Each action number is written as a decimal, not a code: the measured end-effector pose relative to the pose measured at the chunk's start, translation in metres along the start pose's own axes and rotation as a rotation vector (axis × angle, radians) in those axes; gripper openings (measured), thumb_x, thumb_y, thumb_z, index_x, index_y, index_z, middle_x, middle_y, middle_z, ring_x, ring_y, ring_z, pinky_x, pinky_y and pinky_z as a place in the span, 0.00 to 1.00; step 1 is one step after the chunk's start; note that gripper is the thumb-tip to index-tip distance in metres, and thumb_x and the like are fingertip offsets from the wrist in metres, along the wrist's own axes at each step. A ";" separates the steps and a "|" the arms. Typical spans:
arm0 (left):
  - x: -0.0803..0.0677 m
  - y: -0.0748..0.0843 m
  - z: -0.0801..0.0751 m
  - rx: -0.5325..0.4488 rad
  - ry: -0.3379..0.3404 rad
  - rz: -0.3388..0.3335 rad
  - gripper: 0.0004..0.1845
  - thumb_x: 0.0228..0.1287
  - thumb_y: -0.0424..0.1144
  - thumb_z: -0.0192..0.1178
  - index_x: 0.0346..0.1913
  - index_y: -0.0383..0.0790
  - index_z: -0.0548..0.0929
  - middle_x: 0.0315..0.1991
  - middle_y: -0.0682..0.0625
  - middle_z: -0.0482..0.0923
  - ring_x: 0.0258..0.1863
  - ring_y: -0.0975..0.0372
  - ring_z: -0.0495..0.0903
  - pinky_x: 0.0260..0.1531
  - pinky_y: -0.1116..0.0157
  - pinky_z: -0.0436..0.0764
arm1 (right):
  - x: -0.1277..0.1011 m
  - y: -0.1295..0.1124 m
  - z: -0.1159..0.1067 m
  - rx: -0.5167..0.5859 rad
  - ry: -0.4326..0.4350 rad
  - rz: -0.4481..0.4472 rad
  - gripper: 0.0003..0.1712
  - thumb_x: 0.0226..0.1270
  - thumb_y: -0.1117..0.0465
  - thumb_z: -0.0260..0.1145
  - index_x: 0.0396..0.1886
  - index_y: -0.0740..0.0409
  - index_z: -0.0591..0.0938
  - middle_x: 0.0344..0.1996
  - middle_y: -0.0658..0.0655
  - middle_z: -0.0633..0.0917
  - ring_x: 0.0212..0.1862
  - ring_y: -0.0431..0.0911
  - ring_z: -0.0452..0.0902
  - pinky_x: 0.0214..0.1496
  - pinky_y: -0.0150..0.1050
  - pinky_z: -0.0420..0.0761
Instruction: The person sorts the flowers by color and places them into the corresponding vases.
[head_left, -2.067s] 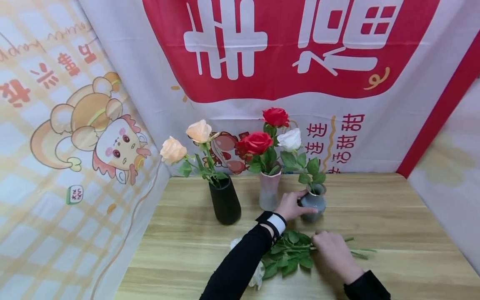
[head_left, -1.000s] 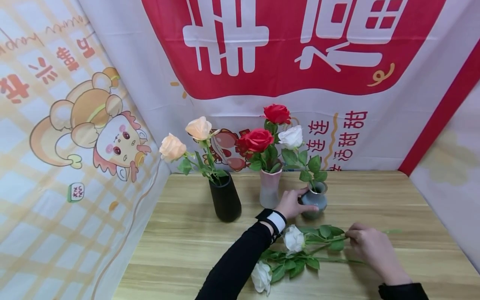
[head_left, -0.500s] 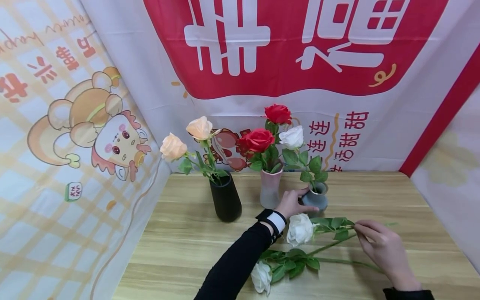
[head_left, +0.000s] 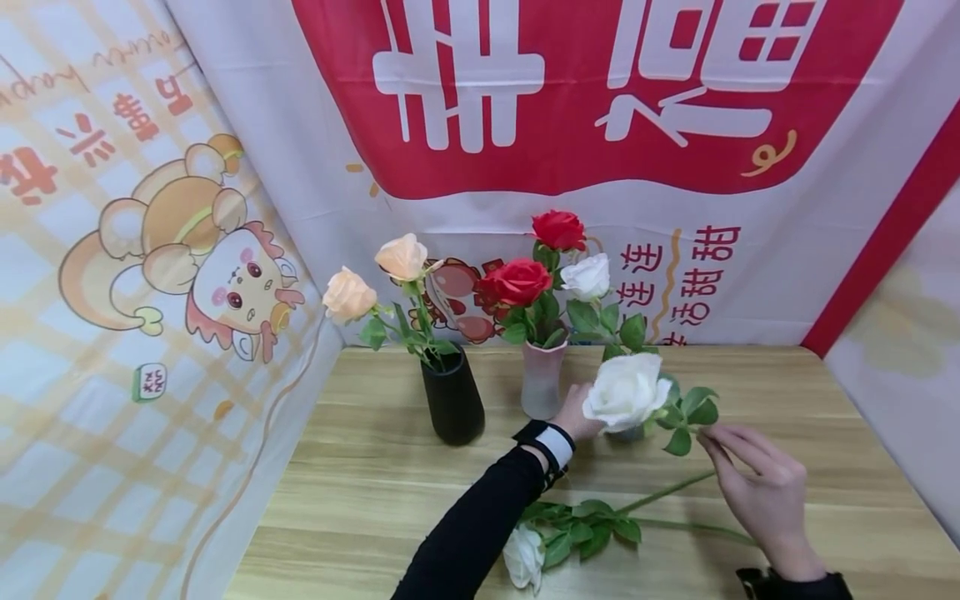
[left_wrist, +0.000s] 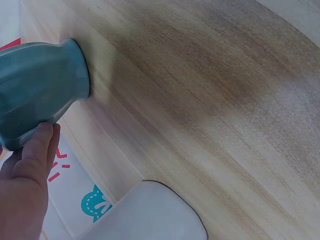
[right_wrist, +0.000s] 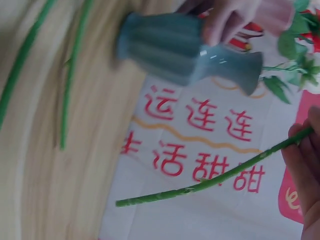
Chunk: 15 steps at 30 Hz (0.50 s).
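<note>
My left hand holds the blue-grey vase around its side, the vase standing upright on the table. A white rose with green leaves stands in this vase. My right hand pinches the stem of another white rose, raised above the table with its bloom toward the left. In the head view that bloom overlaps the vase and part of my left hand. The bare lower stem sticks out past my right fingers in the right wrist view. A white rose lies on the table near my left sleeve.
Left of my hands stand a black vase with peach roses and a pink-white vase with red roses. Two green stems lie across the table front. Printed cloth hangs behind.
My right hand drew one white rose from the bunch on the table toward the right, then lifted it up in front of the blue-grey vase. My left hand stays on that vase.
</note>
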<state>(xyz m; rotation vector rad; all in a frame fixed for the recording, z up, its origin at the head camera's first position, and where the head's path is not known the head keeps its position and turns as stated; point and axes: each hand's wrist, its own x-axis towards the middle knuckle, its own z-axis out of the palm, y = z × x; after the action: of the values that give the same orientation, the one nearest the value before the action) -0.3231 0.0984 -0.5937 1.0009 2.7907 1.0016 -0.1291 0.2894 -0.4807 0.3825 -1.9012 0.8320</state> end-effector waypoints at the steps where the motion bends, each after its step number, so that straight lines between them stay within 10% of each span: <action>1: -0.006 0.016 -0.013 -0.032 -0.006 -0.021 0.24 0.53 0.53 0.73 0.50 0.45 0.84 0.42 0.53 0.83 0.43 0.62 0.79 0.47 0.68 0.73 | 0.003 -0.003 0.000 0.019 0.014 0.020 0.06 0.58 0.67 0.74 0.31 0.68 0.89 0.29 0.64 0.87 0.38 0.33 0.81 0.47 0.21 0.73; 7: -0.019 0.053 -0.039 -0.146 -0.036 -0.138 0.39 0.51 0.55 0.75 0.67 0.53 0.76 0.57 0.55 0.79 0.52 0.66 0.78 0.46 0.73 0.74 | 0.013 -0.020 0.002 0.123 0.033 0.196 0.21 0.36 0.91 0.71 0.32 0.72 0.87 0.31 0.68 0.85 0.39 0.33 0.82 0.42 0.22 0.77; 15: -0.020 0.053 -0.041 -0.154 -0.041 -0.125 0.41 0.48 0.60 0.74 0.68 0.56 0.75 0.58 0.55 0.79 0.52 0.68 0.78 0.45 0.75 0.73 | 0.026 -0.031 0.005 0.078 -0.075 0.448 0.13 0.50 0.82 0.73 0.36 0.68 0.86 0.34 0.56 0.86 0.36 0.32 0.81 0.39 0.22 0.78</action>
<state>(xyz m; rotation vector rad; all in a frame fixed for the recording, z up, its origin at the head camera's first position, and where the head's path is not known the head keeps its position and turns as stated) -0.2862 0.0953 -0.5342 0.8093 2.6568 1.1450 -0.1258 0.2659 -0.4473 0.0288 -2.0615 1.2013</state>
